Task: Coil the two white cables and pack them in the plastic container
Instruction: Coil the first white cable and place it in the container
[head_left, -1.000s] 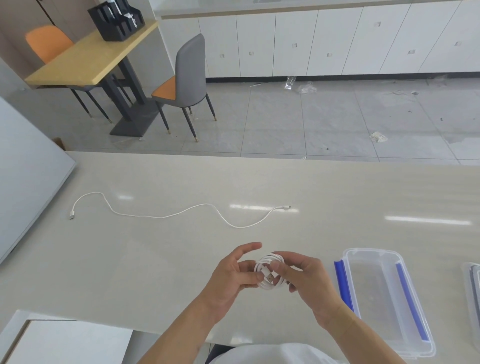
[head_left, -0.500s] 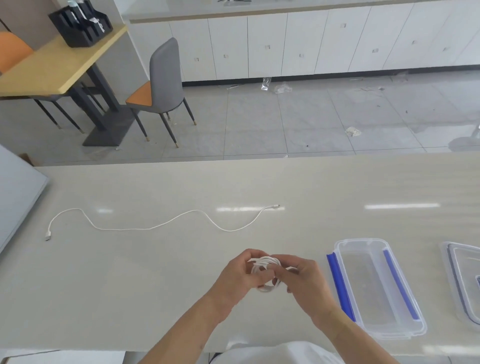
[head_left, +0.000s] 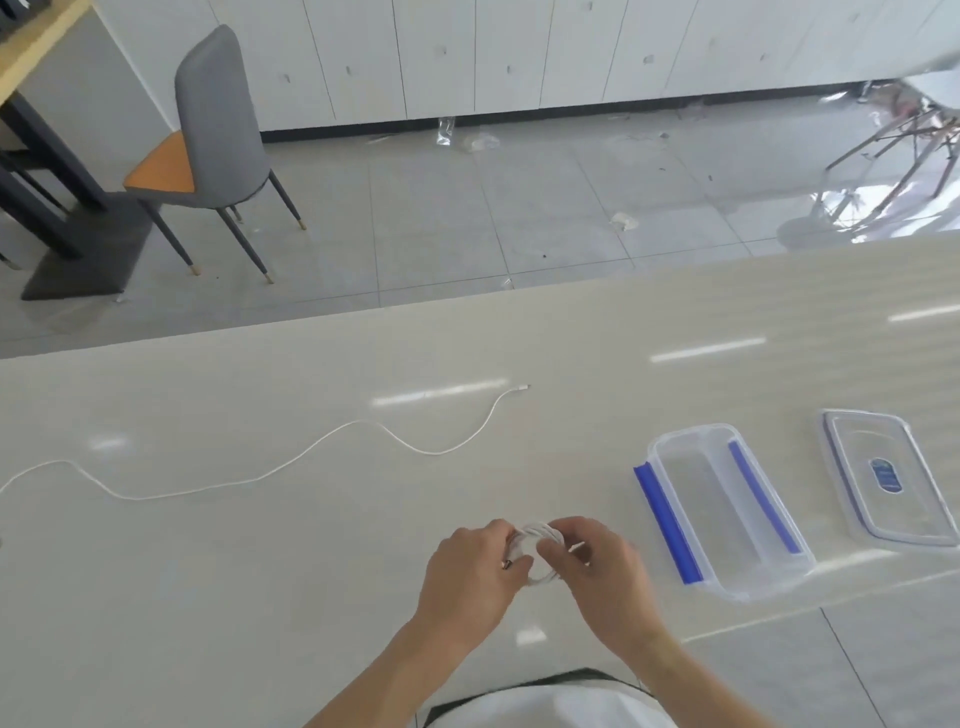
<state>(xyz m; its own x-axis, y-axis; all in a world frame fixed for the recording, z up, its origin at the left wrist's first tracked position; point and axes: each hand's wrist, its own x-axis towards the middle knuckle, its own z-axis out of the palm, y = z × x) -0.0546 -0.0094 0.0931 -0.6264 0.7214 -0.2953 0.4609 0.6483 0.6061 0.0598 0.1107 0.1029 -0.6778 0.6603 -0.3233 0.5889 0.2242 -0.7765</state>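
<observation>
A coiled white cable (head_left: 535, 535) sits between both hands just above the near part of the pale table (head_left: 675, 332). My left hand (head_left: 470, 577) pinches its left side and my right hand (head_left: 597, 569) grips its right side; fingers hide much of the coil. A second white cable (head_left: 291, 465) lies loose and wavy across the table's left half, its plug end toward the middle. The clear plastic container (head_left: 727, 512) with blue clips stands open to the right of my hands.
The container's clear lid (head_left: 888, 478) with a blue label lies flat further right. Beyond the table's far edge are a grey tiled floor, a grey and orange chair (head_left: 213, 135) and white cabinets.
The view has swung to the right and downward. Both hands keep hold of the coil, fingers now closed tighter round it. The loose cable and container have not moved.
</observation>
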